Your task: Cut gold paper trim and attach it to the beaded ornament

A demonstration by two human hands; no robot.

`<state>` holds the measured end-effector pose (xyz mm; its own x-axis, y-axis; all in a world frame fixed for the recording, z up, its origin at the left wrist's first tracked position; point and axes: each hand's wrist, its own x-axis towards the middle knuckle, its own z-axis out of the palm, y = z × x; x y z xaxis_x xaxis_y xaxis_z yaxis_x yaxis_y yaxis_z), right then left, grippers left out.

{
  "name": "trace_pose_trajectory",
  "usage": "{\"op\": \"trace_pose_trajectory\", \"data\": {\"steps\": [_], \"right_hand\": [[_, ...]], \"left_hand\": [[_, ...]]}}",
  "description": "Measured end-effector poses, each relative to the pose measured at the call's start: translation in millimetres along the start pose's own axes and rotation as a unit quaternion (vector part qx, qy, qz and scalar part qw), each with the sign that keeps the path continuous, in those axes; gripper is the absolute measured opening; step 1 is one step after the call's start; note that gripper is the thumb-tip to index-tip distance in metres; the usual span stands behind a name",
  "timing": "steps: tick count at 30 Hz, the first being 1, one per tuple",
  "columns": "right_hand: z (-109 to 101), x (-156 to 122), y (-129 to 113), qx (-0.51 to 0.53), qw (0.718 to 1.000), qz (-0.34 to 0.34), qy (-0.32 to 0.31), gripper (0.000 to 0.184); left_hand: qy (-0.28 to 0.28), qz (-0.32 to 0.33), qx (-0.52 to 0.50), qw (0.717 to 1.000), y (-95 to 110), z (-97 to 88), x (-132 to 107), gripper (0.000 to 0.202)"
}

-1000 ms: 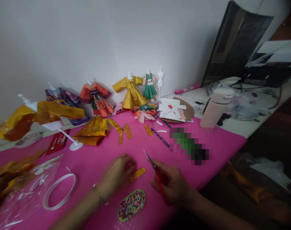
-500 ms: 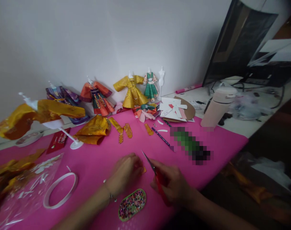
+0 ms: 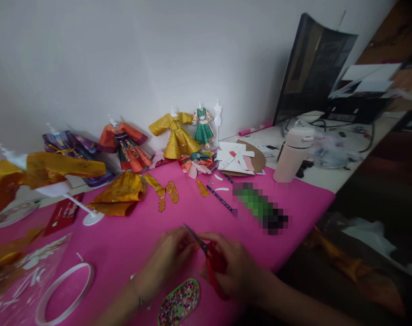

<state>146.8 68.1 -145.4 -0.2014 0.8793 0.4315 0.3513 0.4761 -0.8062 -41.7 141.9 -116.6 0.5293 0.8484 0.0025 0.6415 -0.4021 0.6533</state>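
- Right hand point(image 3: 233, 268) is wrapped around the red handles of the scissors point(image 3: 206, 253). It's a full, closed hold, and the blades point up and away from the person, drawn nearly together.
- The scissors sit just beyond the bead tray point(image 3: 179, 304), low over the pink mat point(image 3: 131, 235).
- Left hand point(image 3: 168, 261) is curled in right at the blade tips, also just beyond the bead tray and a touch to its left. The fingers are bunched, but whatever is between them is hidden, so I can't tell if they pinch anything.
- The two hands are almost touching, so this is close, fiddly work. My read is that short snips near the pivot would suit it, with the left fingertips kept clear of the blade line and the piece turned rather than the scissors.
- The tray of tiny beads lies right under the wrists, and a dropped elbow could scatter it.
- Left of the bead tray is a white tape ring point(image 3: 65, 290), with a clear plastic bag point(image 3: 19, 271) further left. The bag has white print on it, too blurred to read.
- Well beyond the tray lie a gold garment point(image 3: 122, 194) flat on the mat, gold strips point(image 3: 165, 192) and a purple pencil point(image 3: 219, 198).
- Far beyond and to the left is a red card point(image 3: 63, 212); its writing is too small to make out.
- Far beyond and to the right stands a pale pink bottle point(image 3: 292, 154), with no label showing.
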Motion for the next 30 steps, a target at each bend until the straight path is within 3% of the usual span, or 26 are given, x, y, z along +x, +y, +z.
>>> {"op": "trace_pose_trajectory", "data": {"steps": [7,11,17,22,25,30], "right_hand": [[-17.9,12.4,-7.9,-0.048,0.997,0.065,0.005,0.033],[-30.7,17.2,-11.1,-0.159,0.985,0.073,-0.001,0.042],[-40.9,13.3,-8.8,-0.359,0.930,0.062,-0.057,0.052],[-44.4,14.8,-12.0,-0.462,0.878,0.092,-0.087,0.024],[-42.1,18.9,-16.1,-0.523,0.842,0.083,-0.105,0.020],[-29.1,22.4,-20.7,-0.511,0.848,0.076,-0.115,0.023]], "left_hand": [[0.024,-0.039,-0.101,0.994,-13.3,-2.1,-1.1,0.013],[0.042,-0.059,-0.175,0.982,-11.4,-6.3,-1.5,0.011],[0.057,-0.078,-0.261,0.961,-8.7,-10.3,-4.8,0.009],[0.091,-0.096,-0.323,0.937,-11.5,-9.3,-9.9,0.017],[0.100,-0.114,-0.361,0.920,-11.3,-9.1,-12.3,0.021],[0.090,-0.131,-0.419,0.894,-6.3,-11.9,-18.2,0.025]]}}
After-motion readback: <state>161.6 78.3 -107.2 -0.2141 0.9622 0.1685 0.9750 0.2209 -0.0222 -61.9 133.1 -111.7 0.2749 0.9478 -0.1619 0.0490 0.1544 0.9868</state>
